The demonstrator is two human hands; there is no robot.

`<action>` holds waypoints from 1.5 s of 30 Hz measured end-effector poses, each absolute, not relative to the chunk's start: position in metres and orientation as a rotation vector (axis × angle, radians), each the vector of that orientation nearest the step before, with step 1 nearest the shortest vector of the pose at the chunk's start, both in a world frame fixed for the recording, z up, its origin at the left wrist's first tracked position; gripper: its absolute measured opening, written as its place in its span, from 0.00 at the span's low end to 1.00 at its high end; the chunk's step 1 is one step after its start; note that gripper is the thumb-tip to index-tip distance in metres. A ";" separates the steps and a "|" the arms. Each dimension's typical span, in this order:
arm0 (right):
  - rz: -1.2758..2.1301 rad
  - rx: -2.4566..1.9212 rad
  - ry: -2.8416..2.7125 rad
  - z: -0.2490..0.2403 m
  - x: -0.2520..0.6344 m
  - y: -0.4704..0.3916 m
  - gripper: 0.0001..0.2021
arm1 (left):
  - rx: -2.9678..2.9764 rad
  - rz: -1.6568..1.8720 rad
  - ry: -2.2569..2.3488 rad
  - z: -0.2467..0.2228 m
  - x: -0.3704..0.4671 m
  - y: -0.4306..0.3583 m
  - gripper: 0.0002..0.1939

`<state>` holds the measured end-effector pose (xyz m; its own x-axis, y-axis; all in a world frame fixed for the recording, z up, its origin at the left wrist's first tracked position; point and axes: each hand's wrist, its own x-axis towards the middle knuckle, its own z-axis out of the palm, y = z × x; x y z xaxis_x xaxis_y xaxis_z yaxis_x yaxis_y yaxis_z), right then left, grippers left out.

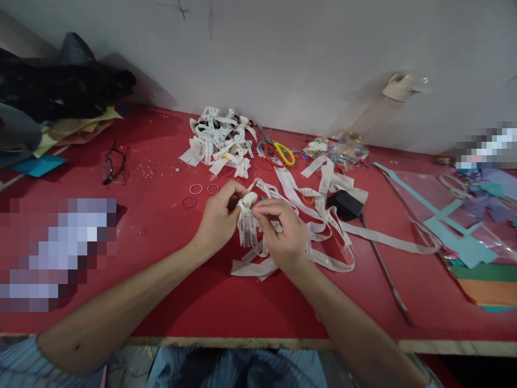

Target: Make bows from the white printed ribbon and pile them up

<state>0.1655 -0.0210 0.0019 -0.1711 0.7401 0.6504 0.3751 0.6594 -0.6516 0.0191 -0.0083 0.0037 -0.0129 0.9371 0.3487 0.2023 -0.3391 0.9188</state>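
Observation:
Between both hands is a white printed ribbon (247, 229), bunched at the top with looped ends hanging below. My left hand (221, 215) is closed on the bunched part from the left. My right hand (285, 231) pinches the same ribbon from the right with thumb and forefinger. What exactly lies under the fingertips is too small to make out. More of the long ribbon (331, 264) trails in loose loops to the right, partly behind my right hand. Small pink and purple elastic bands (196, 189) lie left of my left hand.
A heap of ribbon bows (222, 140) lies near the wall, beside scissors with red and yellow handles (285, 154). Glasses (113, 164) and a black bag (60, 89) are at left. A black block (345, 205), a thin rod (385, 275) and coloured sheets (484, 285) lie at right.

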 end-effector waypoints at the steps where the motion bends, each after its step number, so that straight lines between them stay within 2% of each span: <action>1: 0.413 -0.922 -1.779 0.003 0.165 -0.022 0.07 | 1.627 1.415 1.223 0.003 0.018 -0.008 0.07; 5: 0.438 -0.980 -1.795 0.006 0.164 -0.024 0.05 | 1.716 1.430 1.269 0.002 0.015 -0.007 0.11; 14: 0.469 -0.818 -1.826 0.005 0.165 -0.022 0.10 | 2.085 1.395 1.401 0.001 0.005 -0.004 0.16; 26: 0.424 -0.819 -1.824 0.006 0.167 -0.023 0.16 | 2.413 1.318 1.598 0.000 -0.003 -0.001 0.06; 31: 0.551 -1.014 -1.709 0.004 0.165 -0.023 0.06 | 2.411 1.296 1.567 -0.001 -0.002 -0.002 0.09; 35: 0.761 -0.993 -1.722 -0.001 0.165 -0.021 0.18 | 2.362 1.275 1.510 -0.001 -0.001 -0.004 0.10; 40: 0.839 -0.923 -1.661 -0.004 0.164 -0.019 0.14 | 2.341 1.284 1.449 0.000 0.001 -0.005 0.05; 45: 0.868 -0.935 -1.623 -0.004 0.166 -0.019 0.15 | 2.261 1.345 1.357 0.003 0.001 -0.006 0.04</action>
<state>0.1656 -0.0187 -0.0037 -0.1716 0.8948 0.4121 0.1545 0.4376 -0.8858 0.0007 -0.0063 0.0033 0.1733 0.7767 0.6056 0.6127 -0.5665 0.5511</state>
